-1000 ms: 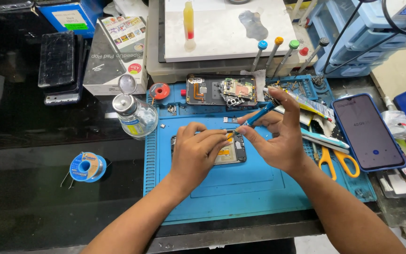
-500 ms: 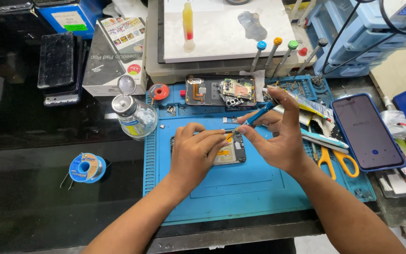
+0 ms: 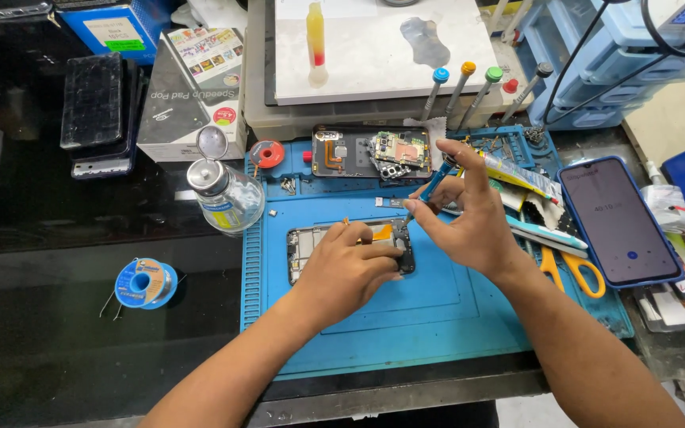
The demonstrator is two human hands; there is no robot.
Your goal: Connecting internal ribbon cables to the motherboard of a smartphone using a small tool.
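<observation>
An opened phone (image 3: 304, 246) lies flat on the blue work mat (image 3: 406, 317), its insides showing. My left hand (image 3: 350, 269) rests on top of it and pins it down, covering its right half. My right hand (image 3: 469, 218) holds a thin blue-handled screwdriver (image 3: 430, 189) between thumb and fingers, tilted, with the tip at the phone's upper right corner. A second opened phone with a bare circuit board (image 3: 370, 150) lies at the mat's far edge.
A small clear bottle with a flip cap (image 3: 225, 194) stands at the mat's left. A solder spool (image 3: 146, 283) lies on the black bench. Scissors (image 3: 572, 273) and a blue-cased phone (image 3: 616, 218) sit at right. Several screwdrivers (image 3: 469, 87) stand behind.
My right hand has shifted slightly with the screwdriver, whose tip stays near the phone's upper right corner. My left hand still holds the phone in place.
</observation>
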